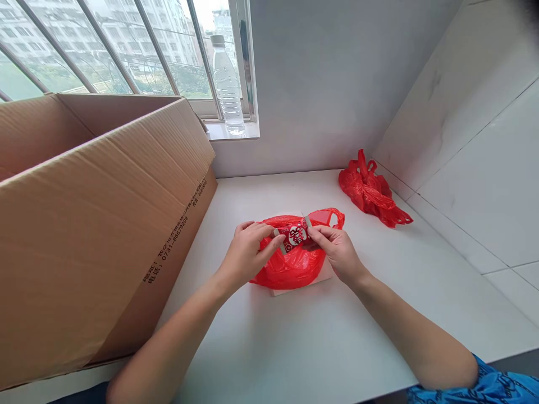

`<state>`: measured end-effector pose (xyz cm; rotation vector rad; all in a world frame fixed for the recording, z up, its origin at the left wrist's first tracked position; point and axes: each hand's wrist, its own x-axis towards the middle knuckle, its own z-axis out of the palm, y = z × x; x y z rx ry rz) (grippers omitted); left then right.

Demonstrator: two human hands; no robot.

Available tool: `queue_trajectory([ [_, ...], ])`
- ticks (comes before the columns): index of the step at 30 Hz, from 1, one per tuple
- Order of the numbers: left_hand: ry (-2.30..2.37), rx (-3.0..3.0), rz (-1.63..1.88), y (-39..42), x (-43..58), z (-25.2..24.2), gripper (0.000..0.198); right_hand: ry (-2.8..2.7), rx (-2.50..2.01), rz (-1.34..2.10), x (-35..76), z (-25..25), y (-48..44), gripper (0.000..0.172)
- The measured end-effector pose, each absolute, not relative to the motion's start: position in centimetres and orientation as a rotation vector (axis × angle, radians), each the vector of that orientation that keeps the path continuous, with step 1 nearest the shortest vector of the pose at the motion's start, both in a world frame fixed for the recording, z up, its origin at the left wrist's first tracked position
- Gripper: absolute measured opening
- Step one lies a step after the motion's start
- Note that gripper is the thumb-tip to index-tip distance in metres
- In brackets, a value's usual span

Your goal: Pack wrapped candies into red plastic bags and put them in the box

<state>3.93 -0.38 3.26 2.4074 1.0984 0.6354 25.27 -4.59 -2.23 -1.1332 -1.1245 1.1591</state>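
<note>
Between my two hands is a small dark-red snack packet (296, 236) with white lettering and pale crimped ends. My left hand (251, 247) pinches its left end with thumb and fingers. The right end is pinched by my right hand (336, 251). Just below the packet, an opened red plastic bag (290, 272) spreads on the white table (269, 348), one handle loop standing out to the right. A pale flat piece (303, 287) shows from under the bag's front edge; most of it is hidden. What the bag contains cannot be made out.
A large open cardboard box (96, 235) fills the left side. At the back right lies a second, crumpled red plastic bag (368, 191). A clear water bottle (228, 84) stands on the sill of the barred window. White tiles (475, 146) line the wall to the right.
</note>
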Motion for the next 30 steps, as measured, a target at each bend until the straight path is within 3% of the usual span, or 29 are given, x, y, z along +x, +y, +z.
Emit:
queue_trajectory([
  [16,1.054,2.385,0.567,-0.4,3.8,3.1,0.035,-1.148,-1.064,1.374,24.4,-1.6,-5.1,0.037],
  [20,1.051,2.327,0.573,-0.6,3.8,3.6,0.024,-1.276,-1.093,1.236,24.5,-1.4,-5.4,0.028],
  [23,1.047,2.199,0.600,-1.0,4.0,3.7,0.026,-1.441,-1.113,1.180,24.3,-1.1,-5.9,0.020],
  [30,0.948,1.721,0.643,-0.9,4.5,2.9,0.028,-1.257,-1.090,1.255,23.8,-1.8,-5.8,0.036],
])
